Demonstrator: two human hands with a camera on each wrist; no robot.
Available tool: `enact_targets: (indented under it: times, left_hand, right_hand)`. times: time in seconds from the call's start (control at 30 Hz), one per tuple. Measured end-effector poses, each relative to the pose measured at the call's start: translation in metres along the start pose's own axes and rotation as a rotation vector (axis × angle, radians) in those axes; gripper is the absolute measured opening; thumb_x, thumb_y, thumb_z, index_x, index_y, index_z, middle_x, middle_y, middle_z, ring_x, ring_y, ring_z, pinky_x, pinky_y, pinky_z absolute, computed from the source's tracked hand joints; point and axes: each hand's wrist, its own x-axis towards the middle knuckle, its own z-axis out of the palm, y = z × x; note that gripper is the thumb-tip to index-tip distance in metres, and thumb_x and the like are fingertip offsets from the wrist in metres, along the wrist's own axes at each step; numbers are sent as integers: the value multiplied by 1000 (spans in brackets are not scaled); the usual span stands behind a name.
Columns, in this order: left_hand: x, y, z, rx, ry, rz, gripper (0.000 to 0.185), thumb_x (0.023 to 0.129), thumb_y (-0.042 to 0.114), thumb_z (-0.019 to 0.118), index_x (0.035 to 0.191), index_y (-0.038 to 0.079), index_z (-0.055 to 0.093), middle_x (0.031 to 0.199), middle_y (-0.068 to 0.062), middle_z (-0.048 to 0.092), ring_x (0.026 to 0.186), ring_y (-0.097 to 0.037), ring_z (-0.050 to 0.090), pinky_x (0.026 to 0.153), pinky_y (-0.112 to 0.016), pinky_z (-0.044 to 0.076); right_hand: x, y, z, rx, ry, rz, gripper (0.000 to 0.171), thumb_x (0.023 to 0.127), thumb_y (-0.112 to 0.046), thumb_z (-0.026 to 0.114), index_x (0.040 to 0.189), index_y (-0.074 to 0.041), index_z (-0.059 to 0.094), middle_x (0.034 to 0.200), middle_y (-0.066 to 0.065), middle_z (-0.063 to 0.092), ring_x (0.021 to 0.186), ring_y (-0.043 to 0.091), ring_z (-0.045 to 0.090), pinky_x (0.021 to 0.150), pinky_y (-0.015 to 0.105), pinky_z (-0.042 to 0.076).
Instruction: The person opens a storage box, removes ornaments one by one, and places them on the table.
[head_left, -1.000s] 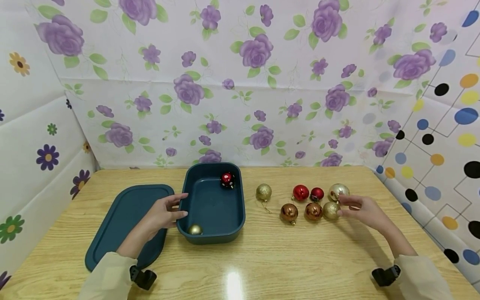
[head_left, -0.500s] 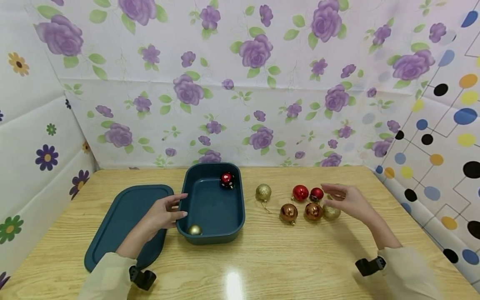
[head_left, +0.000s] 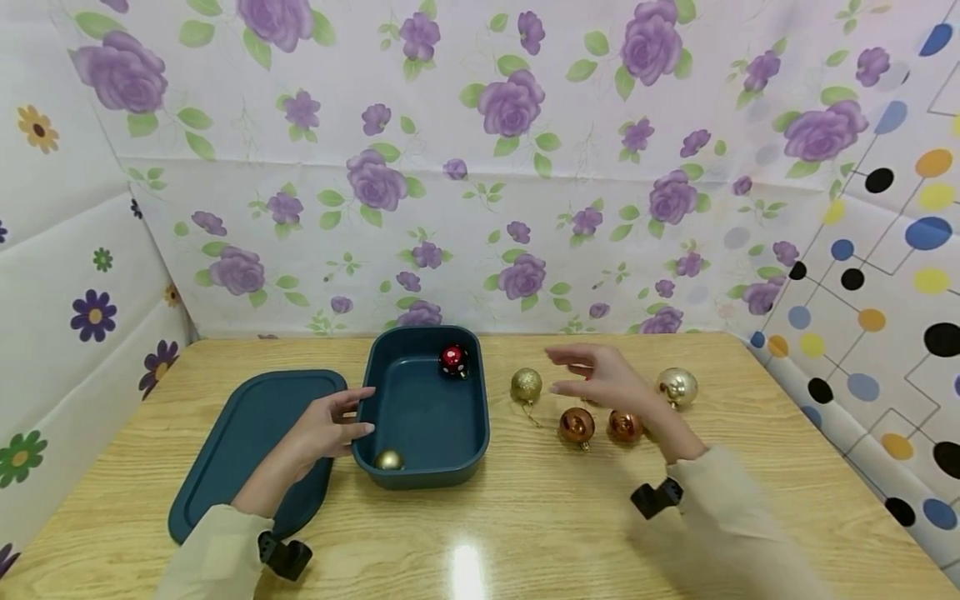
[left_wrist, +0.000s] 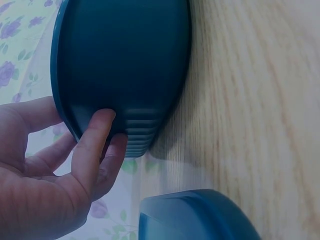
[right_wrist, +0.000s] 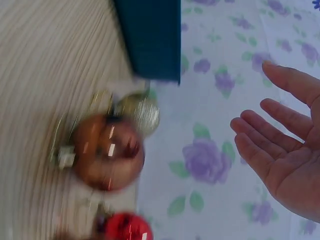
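My left hand grips the near-left wall of a dark teal box, some fingers over the rim and others on the outside. Inside the box lie a red-and-black dotted Christmas ball and a small gold ball. My right hand hovers with fingers extended and nothing in it, over the loose balls to the right. A gold glitter ball is just left of its fingertips. Two copper balls lie below it; a red ball shows in the right wrist view, mostly hidden by the hand from above.
A flat teal lid lies left of the box, partly beneath the left forearm. One shiny champagne ball sits at the far right of the wooden table. Flowered cloth stands behind the table.
The empty right hand has swept left from the champagne and glitter balls, across the red ones, toward the box. The left hand and box stay put.
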Motion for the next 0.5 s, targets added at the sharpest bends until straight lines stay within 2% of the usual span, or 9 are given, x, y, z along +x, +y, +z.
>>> enact_targets:
  times: [0.1,0.3,0.5]
  left_hand:
    - [0,-1,1,1,3,-3,62,88,11,60,143,7,31,145,-30,16,129,-43,27,79,-41,49]
    - [1,-2,0,-2,5,-3,62,88,11,60,143,8,30,145,-29,16,129,-43,26,78,-40,49]
    - [1,0,1,9,5,-2,62,88,11,60,143,7,31,145,-30,16,129,-44,26,78,-41,49]
  right_hand:
    - [14,-13,19,7,-43,-50,53,82,-14,69,128,3,50,126,19,53,116,31,50,96,40,39]
    - [38,-32,61,-58,-134,-141,51,80,-16,71,126,0,54,124,16,56,110,27,55,91,37,44]
    - [53,-46,98,-67,-242,-195,49,80,-16,71,124,0,55,123,15,57,111,26,55,90,34,45]
